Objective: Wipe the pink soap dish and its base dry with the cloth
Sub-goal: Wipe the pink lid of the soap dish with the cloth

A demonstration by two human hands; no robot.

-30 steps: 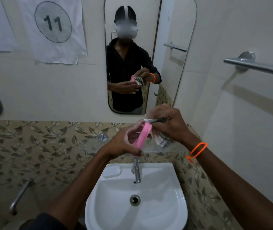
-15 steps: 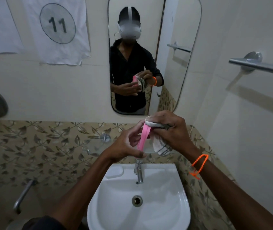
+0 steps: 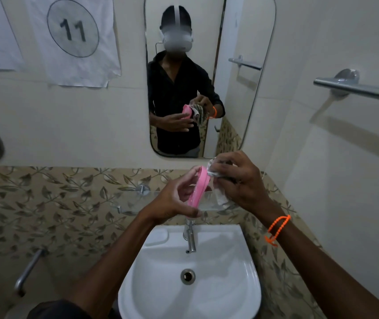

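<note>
— What carries things here?
— A clear glass wall shelf (image 3: 135, 203) on small chrome brackets, fixed to the leaf-patterned tile band, just above a white ceramic washbasin (image 3: 218, 284).
— Anything lying on the shelf?
— Its visible left part looks bare; hands cover the right part.
— And the basin?
— A chrome tap (image 3: 190, 238) stands on its back rim.

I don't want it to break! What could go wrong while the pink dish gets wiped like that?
The left hand pinches the dish edge-on by fingertips, above the sink. A hard rub from the cloth in the right hand might knock it out of that grip and into the basin. The cloth's loose end dangles, so it may catch on the tap.
</note>
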